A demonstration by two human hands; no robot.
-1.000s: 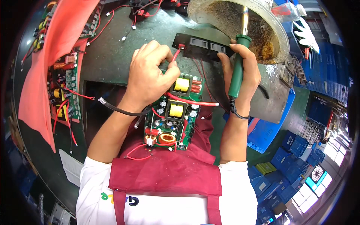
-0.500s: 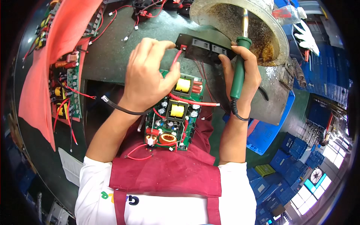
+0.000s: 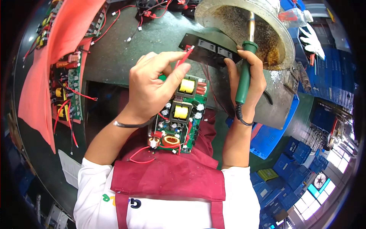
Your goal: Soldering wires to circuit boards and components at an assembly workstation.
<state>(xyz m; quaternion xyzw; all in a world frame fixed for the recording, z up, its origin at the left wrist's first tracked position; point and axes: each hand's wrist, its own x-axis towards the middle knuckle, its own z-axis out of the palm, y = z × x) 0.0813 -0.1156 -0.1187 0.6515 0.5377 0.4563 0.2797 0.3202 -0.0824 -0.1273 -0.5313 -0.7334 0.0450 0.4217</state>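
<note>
My left hand [image 3: 150,84] pinches a red wire [image 3: 184,58] between thumb and forefinger, its bare tip up against the left end of a black panel [image 3: 194,41] with two rectangular sockets. My right hand [image 3: 254,72] holds a green-handled soldering iron [image 3: 243,86], its metal tip upward, while thumb and forefinger grip the panel's right end. Below the hands, a green circuit board [image 3: 198,114] with yellow-wrapped transformers [image 3: 181,112] rests against my maroon apron. A black wire [image 3: 133,125] crosses my left wrist. Where the red wire starts is hidden by my hand.
A stained metal lamp-like hood [image 3: 280,49] stands behind the iron. More circuit boards [image 3: 74,97] with a pink sheet [image 3: 40,99] lie at left. Loose wires [image 3: 114,19] spread at the back. A blue tray [image 3: 268,139], white glove [image 3: 312,42] and plastic bottle [image 3: 295,17] are at right.
The red wire that lay across the board is gone from there; a red wire's bare end now stands in my left fingers. My left hand has lowered slightly. The panel has shifted slightly right.
</note>
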